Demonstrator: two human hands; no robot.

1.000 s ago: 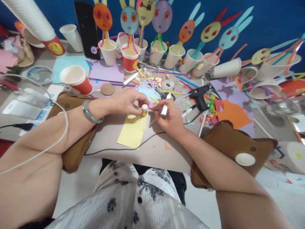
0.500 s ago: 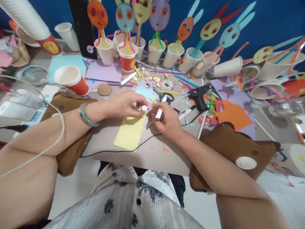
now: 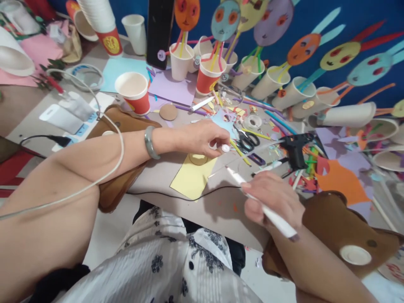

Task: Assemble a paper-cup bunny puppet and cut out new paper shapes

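My right hand [image 3: 274, 200] is wrapped round a white marker pen [image 3: 280, 221], held slanting with its narrow tip toward the upper left, above the table. My left hand [image 3: 206, 139] pinches a small white round piece [image 3: 225, 148] between thumb and fingers; whether it is a cap I cannot tell. Just below that hand lies a yellow sheet of paper [image 3: 191, 179] with a circle outlined near its upper edge. Close by are black-handled scissors [image 3: 248, 141] among paper scraps.
Paper cups [image 3: 244, 71] with paper rabbit faces line the back. A black glue gun [image 3: 295, 149] lies right of the scissors. A black cable [image 3: 160, 192] crosses the front; a white cable [image 3: 121, 147] hangs over my left forearm. Brown pads [image 3: 334, 223] lie under both arms.
My right hand has drawn away from my left, toward me and to the right, turning the marker so its tip points up-left. The view has shifted left.
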